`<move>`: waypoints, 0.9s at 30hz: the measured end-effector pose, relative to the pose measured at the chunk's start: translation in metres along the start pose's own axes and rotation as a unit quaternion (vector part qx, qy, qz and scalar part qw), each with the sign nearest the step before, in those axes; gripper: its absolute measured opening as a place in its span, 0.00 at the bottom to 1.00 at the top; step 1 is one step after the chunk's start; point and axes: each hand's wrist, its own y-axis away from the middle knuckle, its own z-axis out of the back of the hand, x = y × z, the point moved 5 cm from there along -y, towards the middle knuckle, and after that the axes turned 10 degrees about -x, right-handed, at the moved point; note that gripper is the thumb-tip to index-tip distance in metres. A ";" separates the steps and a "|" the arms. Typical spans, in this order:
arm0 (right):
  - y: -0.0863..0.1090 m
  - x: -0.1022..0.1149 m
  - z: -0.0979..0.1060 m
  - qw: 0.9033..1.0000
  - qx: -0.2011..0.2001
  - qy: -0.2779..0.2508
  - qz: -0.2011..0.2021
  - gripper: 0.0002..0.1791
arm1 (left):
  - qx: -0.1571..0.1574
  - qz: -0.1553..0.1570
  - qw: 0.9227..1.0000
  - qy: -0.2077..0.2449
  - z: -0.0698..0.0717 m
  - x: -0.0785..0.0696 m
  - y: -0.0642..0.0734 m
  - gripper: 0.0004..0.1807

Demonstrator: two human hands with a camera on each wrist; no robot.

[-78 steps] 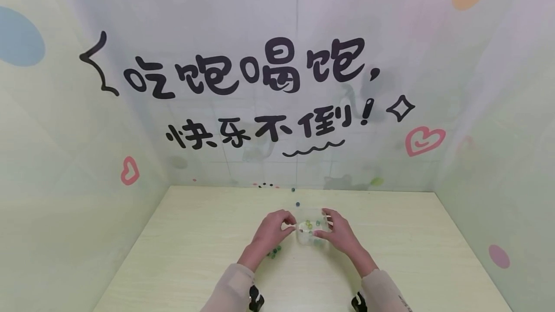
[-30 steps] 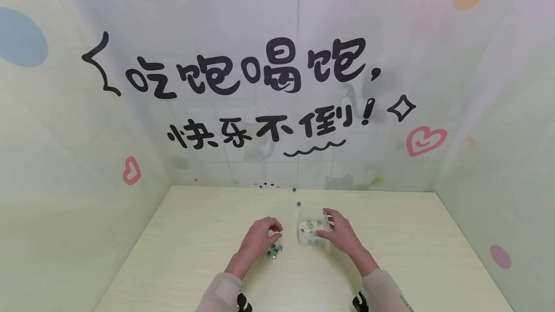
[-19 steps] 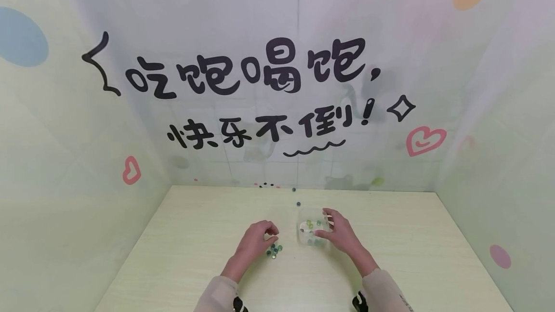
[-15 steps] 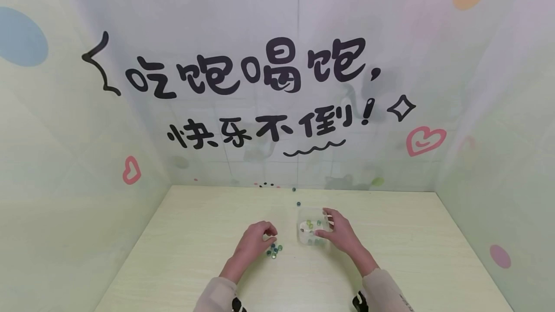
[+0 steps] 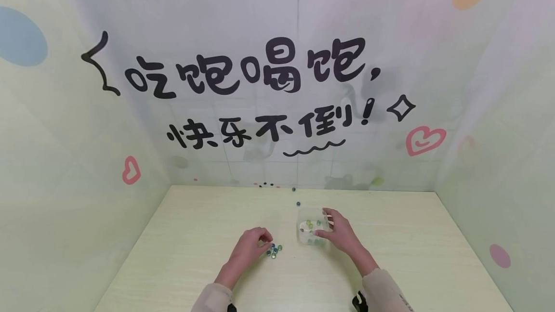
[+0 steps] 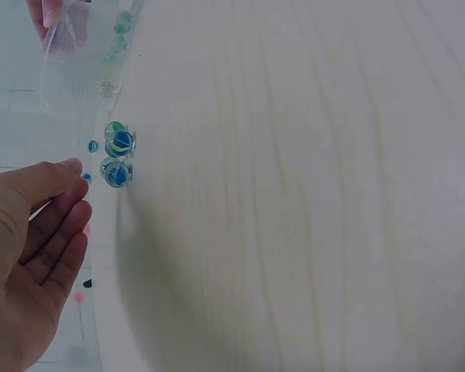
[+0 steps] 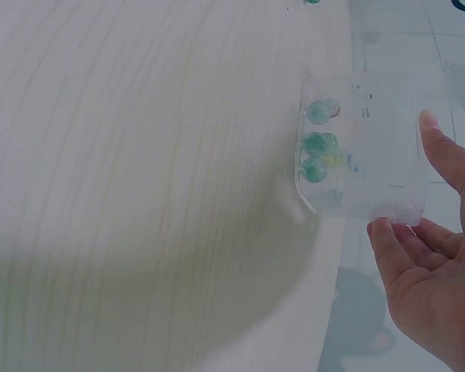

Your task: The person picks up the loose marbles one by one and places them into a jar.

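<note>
My right hand (image 5: 341, 233) grips a clear plastic box (image 5: 306, 214) by its right side, thumb at the near side and fingers behind. Through its wall in the right wrist view, several green marbles (image 7: 315, 142) lie along the bottom of the box. To the left of the box, a small cluster of blue and green glass marbles (image 5: 274, 251) lies on the table. My left hand (image 5: 251, 245) hovers at the cluster's left edge, fingertips right by a blue marble (image 6: 118, 174). Its fingers are loosely bent, with nothing visible between thumb and forefinger.
Two single marbles lie farther back, one behind the box (image 5: 298, 203) and one close to the back wall (image 5: 293, 189). The pale wooden table (image 5: 390, 235) is bounded by printed cloth walls (image 5: 277, 167) at the back and both sides.
My left hand has drawn away from the box, moving left and nearer to me, down to the marble cluster. My right hand and the box stay in place.
</note>
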 end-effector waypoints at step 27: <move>0.000 0.000 -0.001 1.000 0.000 -0.010 -0.001 0.41 | -0.005 -0.019 1.000 0.014 -0.004 0.009 0.011 0.06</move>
